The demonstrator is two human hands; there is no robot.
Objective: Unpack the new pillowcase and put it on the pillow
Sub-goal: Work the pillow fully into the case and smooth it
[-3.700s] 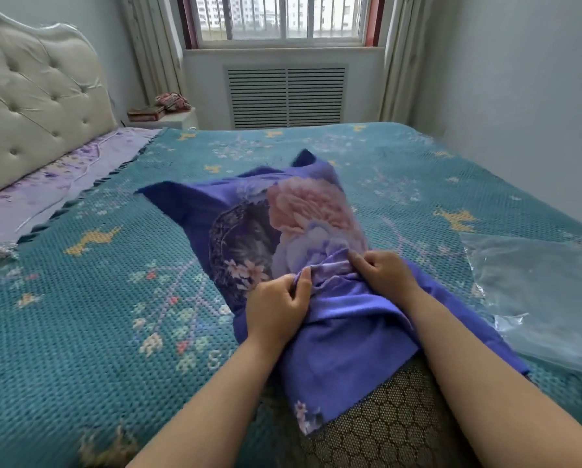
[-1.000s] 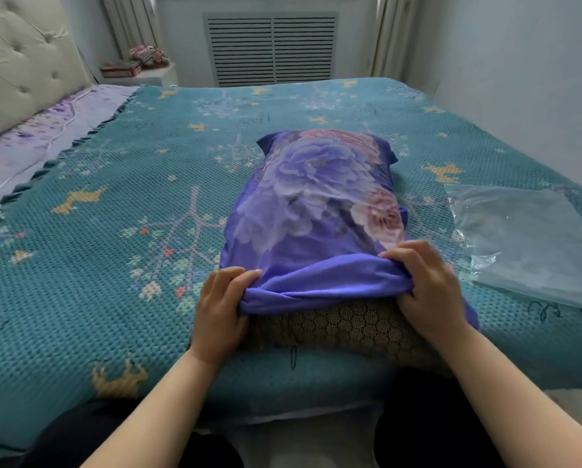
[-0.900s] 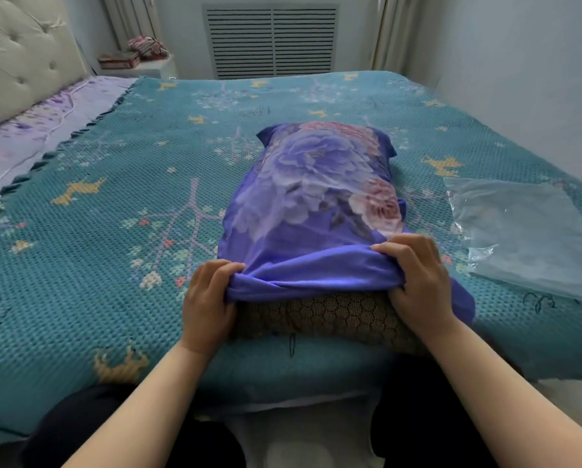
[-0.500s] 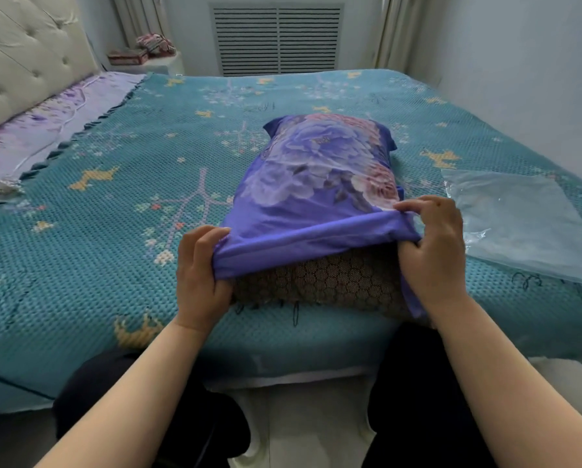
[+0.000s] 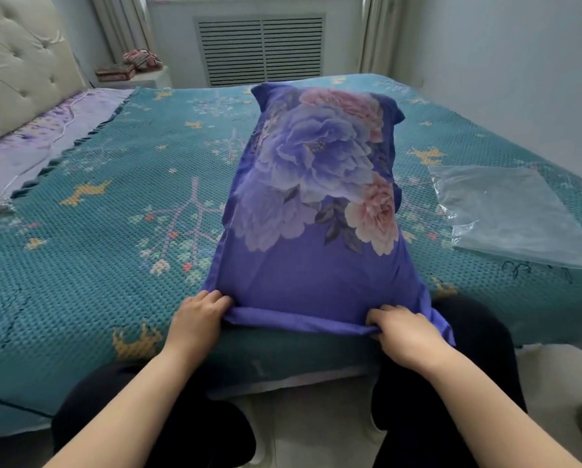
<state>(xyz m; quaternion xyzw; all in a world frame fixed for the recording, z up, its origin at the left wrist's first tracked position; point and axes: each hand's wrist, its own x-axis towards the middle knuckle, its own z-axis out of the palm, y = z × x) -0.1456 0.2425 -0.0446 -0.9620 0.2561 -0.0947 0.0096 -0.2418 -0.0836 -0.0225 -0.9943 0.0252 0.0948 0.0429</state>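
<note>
The purple floral fabric pillowcase point(image 5: 320, 211) now covers the pillow on the teal bedspread point(image 5: 97, 265); left hand point(image 5: 195, 319) and right hand point(image 5: 404, 332) pinch its open hem, only tucking left

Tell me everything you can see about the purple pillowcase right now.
The pillowcase is thin purple fabric printed with large lilac and pink peonies. It lies lengthwise on the teal bedspread, filled out by a pillow that is fully hidden. Its open hem faces the bed's near edge, where the left hand and right hand grip it at either corner.
</note>
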